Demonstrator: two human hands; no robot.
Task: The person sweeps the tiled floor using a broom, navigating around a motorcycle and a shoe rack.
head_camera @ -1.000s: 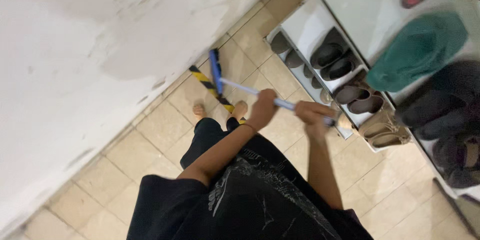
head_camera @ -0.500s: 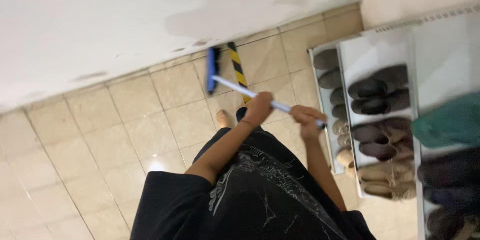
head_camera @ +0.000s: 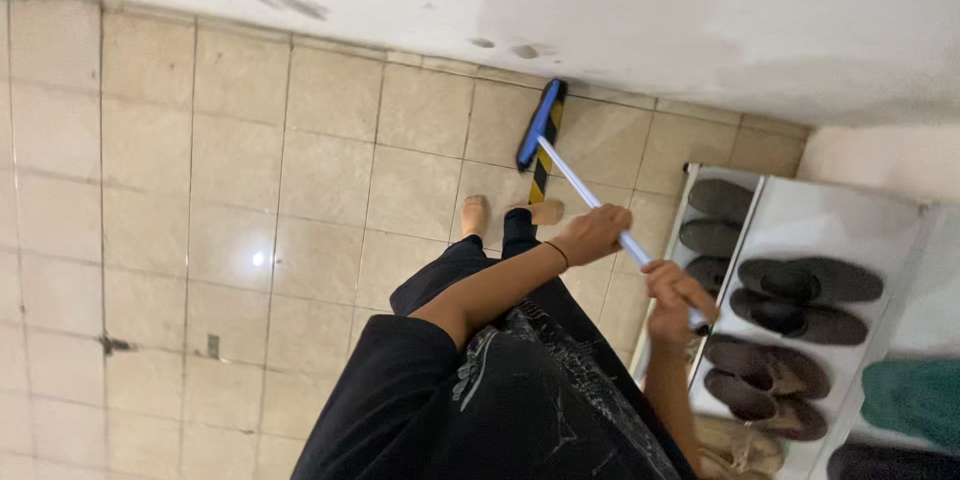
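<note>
- Clearly, both hands were clamped on the pale blue handle [head_camera: 585, 195] of a push broom, set apart along it: the left hand [head_camera: 592, 235] lower down the shaft, the right hand [head_camera: 675, 292] closed over its top end.
- The blue broom head [head_camera: 538, 124] sat on the tiled floor [head_camera: 230, 190] well ahead of the hands, just short of the foot of the white wall [head_camera: 620, 10].
- The head lay partly over a yellow-and-black striped strip [head_camera: 541, 172] that ran along the floor from the wall back toward the person's bare feet [head_camera: 476, 212].
- To sweep this stretch well, I judged the lower hand should steer and press while the upper hand only pivots, keeping the bristles flat on the tiles.
- Since the head stood close to the wall, short strokes pulled back toward the feet would likely clear the edge better than pushing dirt into the joint.
- The raised strip looked likely to catch the bristles, so sweeping along it rather than across seemed wiser.
- A white shoe rack [head_camera: 800, 230] holding dark slippers [head_camera: 810, 280] stood just beside the right hand; that elbow needed to stay tucked so the handle end would not knock it.
</note>
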